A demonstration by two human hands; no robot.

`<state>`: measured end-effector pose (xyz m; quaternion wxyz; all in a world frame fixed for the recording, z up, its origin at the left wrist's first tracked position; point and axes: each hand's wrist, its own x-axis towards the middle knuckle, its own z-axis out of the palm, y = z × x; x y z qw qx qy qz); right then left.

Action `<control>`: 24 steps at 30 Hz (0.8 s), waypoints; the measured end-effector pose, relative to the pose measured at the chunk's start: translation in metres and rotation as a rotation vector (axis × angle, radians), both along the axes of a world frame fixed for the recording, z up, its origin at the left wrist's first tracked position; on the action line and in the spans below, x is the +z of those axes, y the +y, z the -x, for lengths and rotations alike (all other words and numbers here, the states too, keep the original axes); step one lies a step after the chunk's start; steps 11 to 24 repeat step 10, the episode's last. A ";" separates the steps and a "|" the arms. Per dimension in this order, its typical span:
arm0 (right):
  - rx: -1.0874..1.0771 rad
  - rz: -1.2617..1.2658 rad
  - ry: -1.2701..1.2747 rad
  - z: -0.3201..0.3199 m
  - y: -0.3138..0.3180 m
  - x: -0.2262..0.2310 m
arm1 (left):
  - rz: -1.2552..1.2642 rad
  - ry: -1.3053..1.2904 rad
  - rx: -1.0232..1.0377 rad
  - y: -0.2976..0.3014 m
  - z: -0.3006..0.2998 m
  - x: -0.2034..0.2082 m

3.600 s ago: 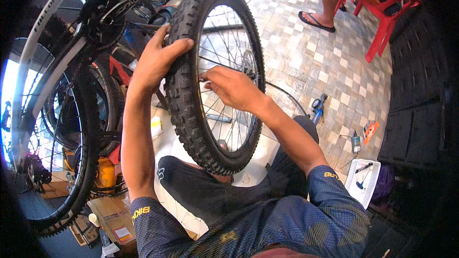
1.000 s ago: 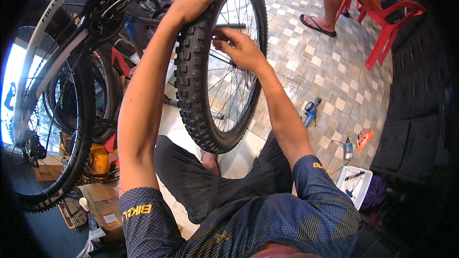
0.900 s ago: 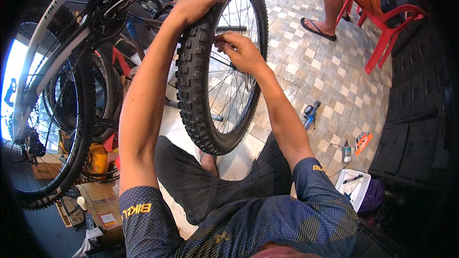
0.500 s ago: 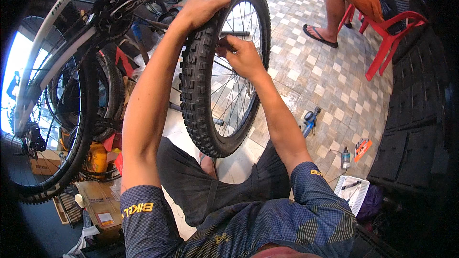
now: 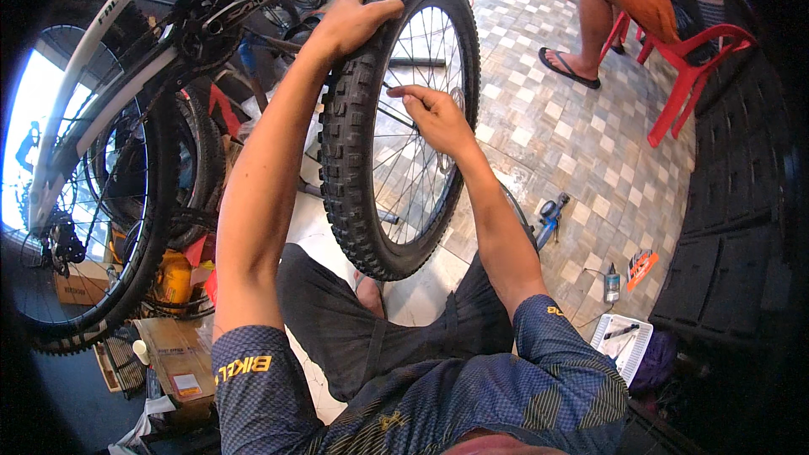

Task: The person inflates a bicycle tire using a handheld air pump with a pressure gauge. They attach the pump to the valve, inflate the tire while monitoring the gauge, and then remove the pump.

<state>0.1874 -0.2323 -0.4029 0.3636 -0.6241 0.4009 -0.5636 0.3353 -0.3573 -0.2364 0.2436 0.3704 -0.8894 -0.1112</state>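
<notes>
A bicycle wheel (image 5: pixel 344 143) with a knobby black tyre stands upright in front of me, between my knees. My left hand (image 5: pixel 354 24) is wrapped over the top left of the tyre and grips its tread. My right hand (image 5: pixel 440 120) is beside the spokes, with its thumb and forefinger brought together. A short dark stem, which looks like a valve, sticks out from the rim just by those fingertips. Whether something small is pinched in them is too small to tell. A disc brake rotor (image 5: pixel 456 105) shows partly behind my right hand.
A white bicycle frame (image 5: pixel 84 59) stands at the left, above cardboard boxes (image 5: pixel 173 354). A blue and black tool (image 5: pixel 551 217), a small bottle (image 5: pixel 612 282) and a white basket (image 5: pixel 636 345) lie at the right. Farther off, a person (image 5: pixel 594 13) sits on a red chair (image 5: pixel 695 59).
My right hand has drawn back slightly to the right and down from the rim, and the dark stem shows more. The left hand keeps its grip on the tyre.
</notes>
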 end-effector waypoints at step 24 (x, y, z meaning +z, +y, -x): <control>-0.003 -0.027 -0.077 -0.009 -0.002 0.010 | -0.128 0.117 0.205 0.007 0.009 0.003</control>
